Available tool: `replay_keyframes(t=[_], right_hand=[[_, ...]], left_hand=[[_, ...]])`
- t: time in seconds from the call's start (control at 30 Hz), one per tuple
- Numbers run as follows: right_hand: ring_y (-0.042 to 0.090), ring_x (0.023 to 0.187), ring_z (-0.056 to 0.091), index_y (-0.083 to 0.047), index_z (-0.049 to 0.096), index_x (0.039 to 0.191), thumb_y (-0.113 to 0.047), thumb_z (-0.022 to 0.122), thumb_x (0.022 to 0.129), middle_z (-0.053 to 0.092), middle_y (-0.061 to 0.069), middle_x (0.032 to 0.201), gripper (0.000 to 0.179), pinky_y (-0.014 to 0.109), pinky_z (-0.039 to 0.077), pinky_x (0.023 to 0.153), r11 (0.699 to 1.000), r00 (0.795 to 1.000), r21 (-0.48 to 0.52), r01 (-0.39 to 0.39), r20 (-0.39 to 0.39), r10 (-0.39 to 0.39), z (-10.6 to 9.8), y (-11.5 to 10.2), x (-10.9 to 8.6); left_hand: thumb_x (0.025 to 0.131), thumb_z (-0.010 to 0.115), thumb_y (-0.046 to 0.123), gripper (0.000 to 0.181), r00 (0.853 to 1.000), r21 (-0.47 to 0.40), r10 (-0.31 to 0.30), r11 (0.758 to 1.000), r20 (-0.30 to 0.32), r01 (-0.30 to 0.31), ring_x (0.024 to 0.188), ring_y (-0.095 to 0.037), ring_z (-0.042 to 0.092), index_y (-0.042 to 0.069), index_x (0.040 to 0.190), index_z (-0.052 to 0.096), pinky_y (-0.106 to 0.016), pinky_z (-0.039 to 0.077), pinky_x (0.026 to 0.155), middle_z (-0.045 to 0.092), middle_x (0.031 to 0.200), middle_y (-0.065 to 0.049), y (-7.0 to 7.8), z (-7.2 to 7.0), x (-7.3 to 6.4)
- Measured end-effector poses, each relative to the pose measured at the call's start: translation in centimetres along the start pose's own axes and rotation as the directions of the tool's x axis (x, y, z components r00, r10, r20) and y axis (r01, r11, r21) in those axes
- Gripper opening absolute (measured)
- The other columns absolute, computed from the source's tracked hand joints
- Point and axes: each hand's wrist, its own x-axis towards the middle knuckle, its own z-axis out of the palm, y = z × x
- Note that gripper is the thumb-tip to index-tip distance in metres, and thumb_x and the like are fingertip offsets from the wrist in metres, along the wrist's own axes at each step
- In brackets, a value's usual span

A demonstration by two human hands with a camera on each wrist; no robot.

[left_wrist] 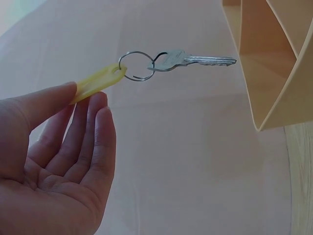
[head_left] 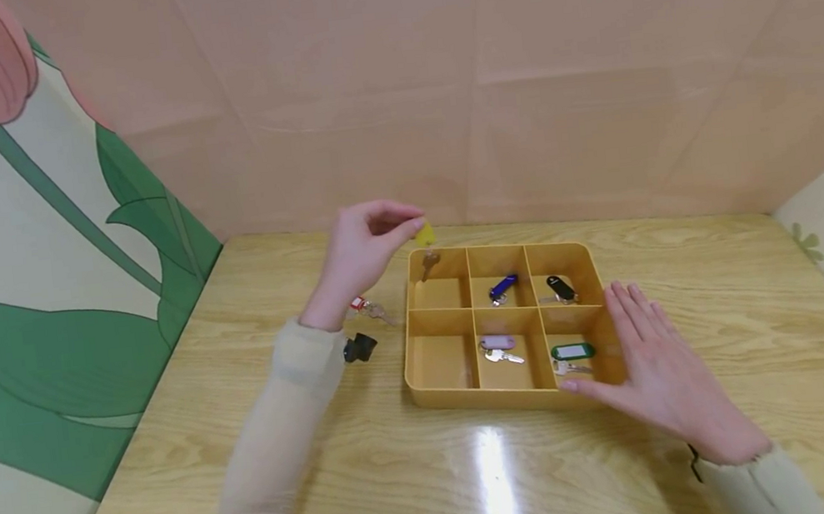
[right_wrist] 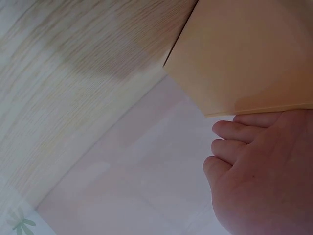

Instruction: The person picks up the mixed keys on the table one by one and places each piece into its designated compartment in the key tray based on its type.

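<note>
My left hand (head_left: 362,250) pinches a yellow key tag (left_wrist: 100,81) between thumb and fingertips. From its ring hangs a silver key (left_wrist: 178,59), over the back left compartment of a mustard-yellow divided box (head_left: 521,399). My right hand (head_left: 670,381) rests against the box's right side, fingers straight, thumb stretched along the front rim. Inside the box, the back row holds a blue key tag (head_left: 503,285) in the middle and a black key tag (head_left: 560,287) at right. A lilac key tag (head_left: 497,341) lies front middle, a green key tag (head_left: 573,351) front right, each with a key.
Left of the box, a red key tag (head_left: 358,303) with keys lies on the wooden table (head_left: 390,477), partly behind my left wrist. A small black object (head_left: 361,347) sits just in front of it. A pinkish wall (head_left: 480,116) stands behind the table.
</note>
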Motion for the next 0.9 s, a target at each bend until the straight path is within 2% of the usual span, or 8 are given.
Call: replay_keyframes(t=[0.4,0.9], right_hand=[[0.031,0.154,-0.003,-0.002,0.002,0.162,-0.069,0.073,0.080,0.004,0.019,0.168,0.127,0.048,0.000,0.122,1.000,1.000,0.007,-0.009,0.005,0.009,0.0,0.0,-0.2],[0.033,0.154,-0.003,-0.001,0.002,0.162,-0.069,0.073,0.080,0.003,0.020,0.167,0.128,0.049,0.000,0.122,1.000,1.000,0.003,0.002,-0.003,-0.002,0.0,0.1,-0.1]], left_hand=[[0.094,0.076,0.014,0.015,0.999,-0.001,-0.025,1.000,0.023,0.025,0.086,-0.020,0.068,0.006,0.106,0.077,-0.032,0.056,0.078,0.074,0.096,-0.001,-0.7,0.8,0.5],[0.094,0.076,0.014,0.012,0.994,0.028,-0.078,0.997,0.076,0.076,0.084,-0.017,0.068,0.006,0.104,0.077,-0.030,0.057,0.076,0.073,0.095,-0.001,-4.0,2.6,0.8]])
